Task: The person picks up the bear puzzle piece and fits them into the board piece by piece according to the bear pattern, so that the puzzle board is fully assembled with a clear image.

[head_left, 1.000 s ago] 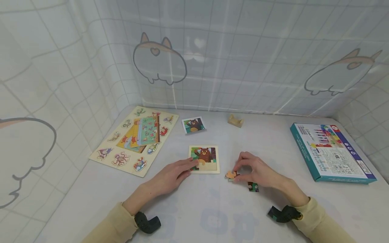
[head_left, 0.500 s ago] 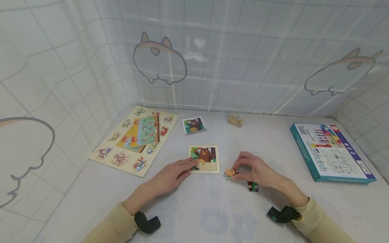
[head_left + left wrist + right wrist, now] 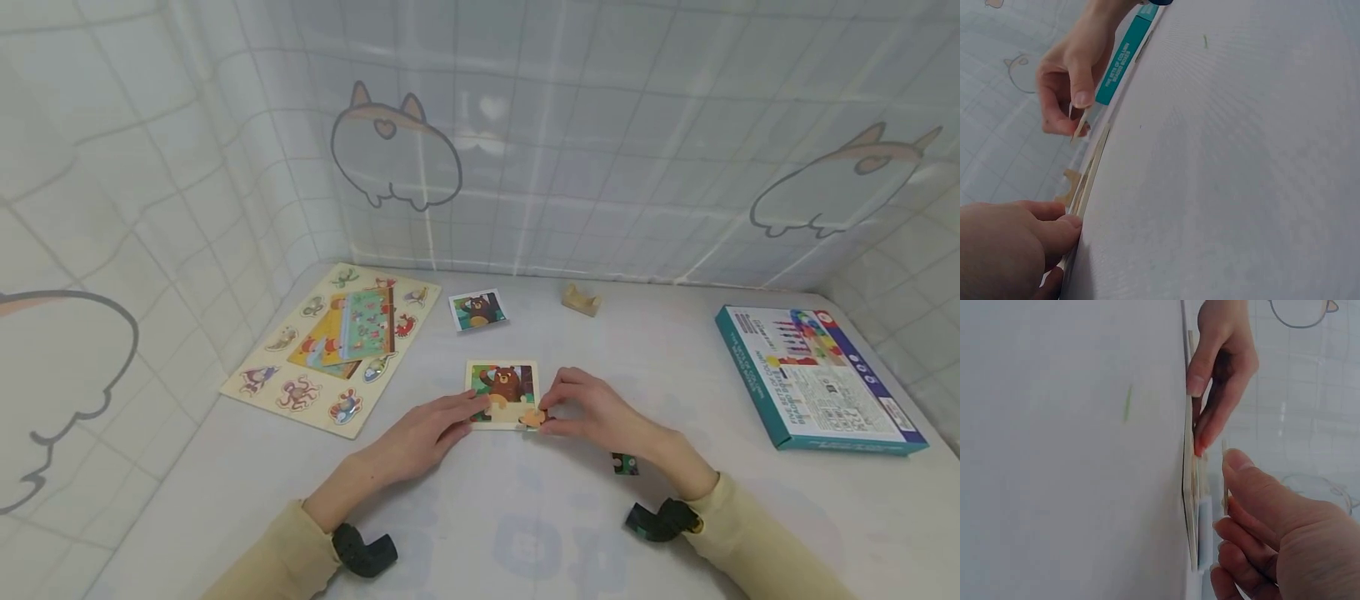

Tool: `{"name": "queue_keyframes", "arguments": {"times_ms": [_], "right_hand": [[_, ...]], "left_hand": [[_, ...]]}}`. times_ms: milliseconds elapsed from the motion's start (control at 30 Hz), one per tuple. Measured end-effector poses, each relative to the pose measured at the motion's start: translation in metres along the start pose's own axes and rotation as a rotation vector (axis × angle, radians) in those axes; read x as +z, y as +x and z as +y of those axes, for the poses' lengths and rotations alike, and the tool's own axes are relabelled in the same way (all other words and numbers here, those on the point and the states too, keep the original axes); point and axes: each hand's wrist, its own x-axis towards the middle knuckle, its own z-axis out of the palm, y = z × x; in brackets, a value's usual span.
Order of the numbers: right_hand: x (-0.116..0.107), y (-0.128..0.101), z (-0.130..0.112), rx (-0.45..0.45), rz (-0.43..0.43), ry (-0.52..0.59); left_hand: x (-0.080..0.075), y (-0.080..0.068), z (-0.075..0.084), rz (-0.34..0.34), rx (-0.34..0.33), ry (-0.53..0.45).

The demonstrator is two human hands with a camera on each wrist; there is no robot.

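1. While the left hand (image 3: 431, 429) lies flat with straight fingertips pressing the bear puzzle tray (image 3: 503, 392) at its 8 o'clock corner, the tray is braced against sliding on the surface (image 3: 525, 517).
2. Pinching an orange puzzle piece (image 3: 532, 418), the right hand (image 3: 592, 412) holds it over the tray's 5 o'clock corner, beside the open gap.
3. A dark loose piece (image 3: 625, 464) lies at the right wrist's 6 o'clock.

Open bench (image 3: 525, 533) lies in front of the bear puzzle (image 3: 503, 392). The sea-animal board (image 3: 330, 346) blocks the left, the box (image 3: 817, 379) the right; curtain walls close behind.
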Motion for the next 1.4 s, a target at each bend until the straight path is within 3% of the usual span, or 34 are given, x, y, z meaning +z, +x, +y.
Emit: {"name": "queue_keyframes", "arguments": {"times_ms": [500, 1400], "right_hand": [[0.021, 0.028, -0.008, 0.036, -0.017, -0.065], [0.035, 0.029, -0.009, 0.069, 0.030, -0.129]], "left_hand": [[0.000, 0.001, 0.001, -0.021, -0.008, -0.005], [-0.002, 0.000, 0.003, -0.029, -0.022, 0.008]]}}
